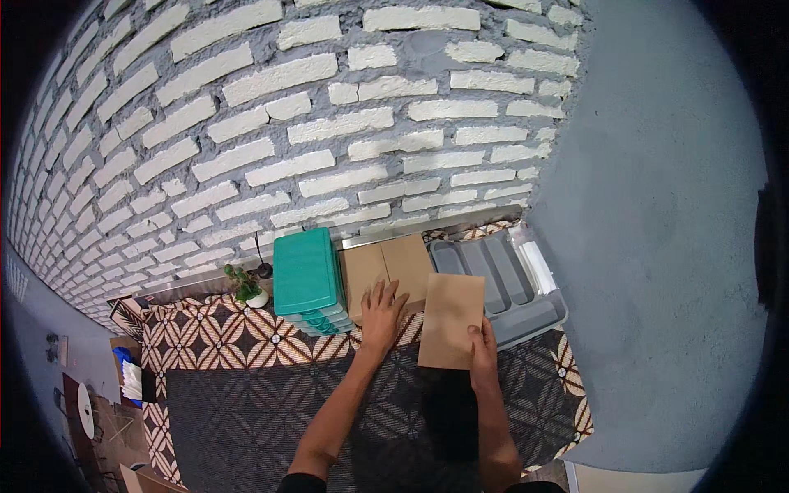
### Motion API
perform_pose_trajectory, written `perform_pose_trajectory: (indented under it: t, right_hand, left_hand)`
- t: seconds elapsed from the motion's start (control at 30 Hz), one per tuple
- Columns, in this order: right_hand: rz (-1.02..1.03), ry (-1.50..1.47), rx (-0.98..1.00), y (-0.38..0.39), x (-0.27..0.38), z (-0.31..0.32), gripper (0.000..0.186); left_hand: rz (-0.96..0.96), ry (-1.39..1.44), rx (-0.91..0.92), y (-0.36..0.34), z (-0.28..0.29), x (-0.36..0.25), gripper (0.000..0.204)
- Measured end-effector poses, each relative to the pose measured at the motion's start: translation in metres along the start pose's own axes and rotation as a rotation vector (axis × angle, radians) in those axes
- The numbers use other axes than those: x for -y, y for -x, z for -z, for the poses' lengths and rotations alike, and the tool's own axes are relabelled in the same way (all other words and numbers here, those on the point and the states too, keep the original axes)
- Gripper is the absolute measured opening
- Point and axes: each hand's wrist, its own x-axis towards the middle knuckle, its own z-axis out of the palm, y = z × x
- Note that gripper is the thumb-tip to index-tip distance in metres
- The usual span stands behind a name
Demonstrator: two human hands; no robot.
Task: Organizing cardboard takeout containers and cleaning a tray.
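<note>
My left hand [380, 320] rests with spread fingers on the front part of a closed brown cardboard box [408, 256], which has a seam across its top. Between the thumb and fingers of my right hand [483, 349] is a flat brown cardboard piece [452, 316], gripped at its lower right edge. It is held up in front of a grey compartmented tray [526, 312] and hides part of it. Left of the cardboard box, touching or nearly touching it, stands a stack of clear drawers or bins with a green lid [304, 267].
A patterned cloth [205, 337] with a dark mat [246, 419] covers the table. At the back left are a potted plant [251, 292] and a small black vase [264, 269]. A clear plastic-wrapped item [534, 259] lies by the tray. A white brick wall [329, 123] rises behind; a grey wall [657, 205] bounds the right.
</note>
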Motion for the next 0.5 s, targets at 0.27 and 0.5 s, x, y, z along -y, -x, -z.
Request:
perform_pose_trajectory:
  t: [0.27,0.5]
  right_hand:
    - [-0.103,0.090,-0.031,-0.007,-0.003,-0.006,0.046]
    - [-0.055,0.134,-0.025,-0.032,-0.006,-0.008,0.043]
  left_hand:
    - [-0.008,0.053,0.032,-0.005,-0.010,0.021,0.036]
    - [0.025,0.100,-0.005,-0.003,-0.004,0.013,0.033]
